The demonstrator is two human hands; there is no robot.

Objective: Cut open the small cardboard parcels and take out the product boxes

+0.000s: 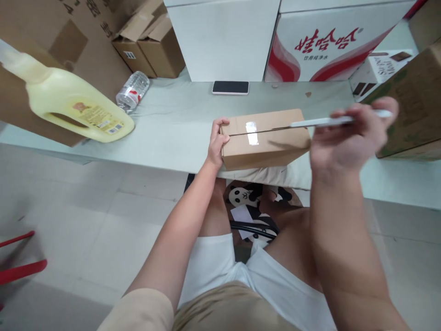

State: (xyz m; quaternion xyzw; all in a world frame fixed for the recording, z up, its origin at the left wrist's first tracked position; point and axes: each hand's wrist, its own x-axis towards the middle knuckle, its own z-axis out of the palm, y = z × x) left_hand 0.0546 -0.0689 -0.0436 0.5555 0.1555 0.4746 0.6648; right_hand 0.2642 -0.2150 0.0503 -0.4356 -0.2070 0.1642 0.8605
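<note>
A small brown cardboard box (267, 146) lies near the front edge of the table, its top seam running left to right. A short piece of shiny tape (252, 133) crosses the seam. My left hand (217, 143) grips the box's left end, thumb on top. My right hand (351, 133), slightly blurred, is raised beside the right end, closed around a slim white utility knife (310, 122). The knife's thin dark tip points left along the seam; whether it touches the cardboard I cannot tell.
Behind the box, a phone (230, 88) lies before white cartons (223, 41). On the left are a yellow detergent bottle (79, 103), a clear plastic bottle (133, 91) and small cartons (161, 48). A large brown carton (409, 101) stands close to my right hand.
</note>
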